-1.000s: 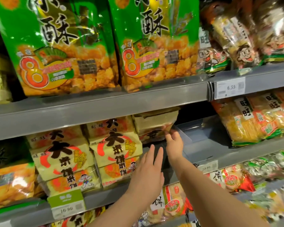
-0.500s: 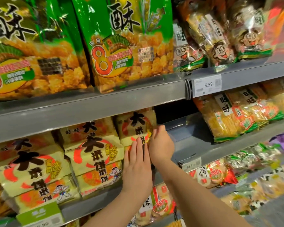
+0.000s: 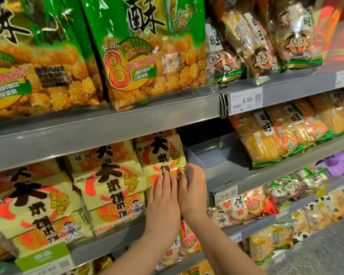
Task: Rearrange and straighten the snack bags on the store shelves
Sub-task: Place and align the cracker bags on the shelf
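Tipped back a second ago, the yellow cracker bag now stands upright, face out, on the middle shelf, at 3 o'clock of its neighbouring bag. Left hand presses flat on its front, grip released; right hand curls its grip round the bag's 3 o'clock edge.

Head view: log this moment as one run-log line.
phase: straightening | left hand: flat on rightmost yellow bag front | right hand: grips its right edge | bag: upright, beside clear divider
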